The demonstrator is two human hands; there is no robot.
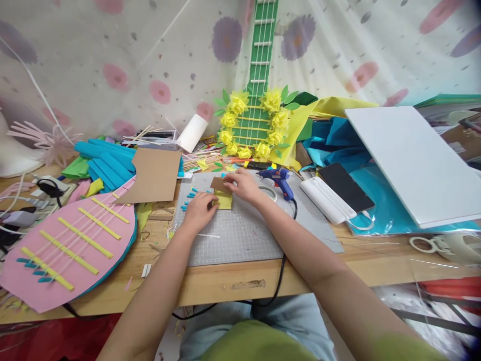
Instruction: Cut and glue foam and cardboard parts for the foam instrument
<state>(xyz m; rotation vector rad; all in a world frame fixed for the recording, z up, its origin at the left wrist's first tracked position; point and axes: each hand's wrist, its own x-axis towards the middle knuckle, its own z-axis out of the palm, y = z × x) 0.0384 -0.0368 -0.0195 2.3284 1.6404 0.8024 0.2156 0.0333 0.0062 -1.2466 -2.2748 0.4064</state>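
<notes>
My right hand [243, 186] is closed with its fingertips on a small piece of brown cardboard [218, 184], which is tilted up. Just below it lies a small yellow paper-covered piece [224, 201]. My left hand [201, 211] pinches that yellow piece at its left edge. Left of both pieces, several small blue paper rolls [191, 194] are scattered on the grey cutting mat [240, 245]. A blue hot glue gun [278, 179] lies on the mat right of my right hand, near a roll of clear tape [269, 192].
A pink paper guitar [71, 245] lies at left, partly under a cardboard sheet [156, 173]. Behind stands a green guitar [259, 75] with yellow paper flowers. At right are a white power bank [326, 200], a black phone [345, 186] and a white board [417, 165]. The glue gun's cord [281, 276] hangs over the table edge.
</notes>
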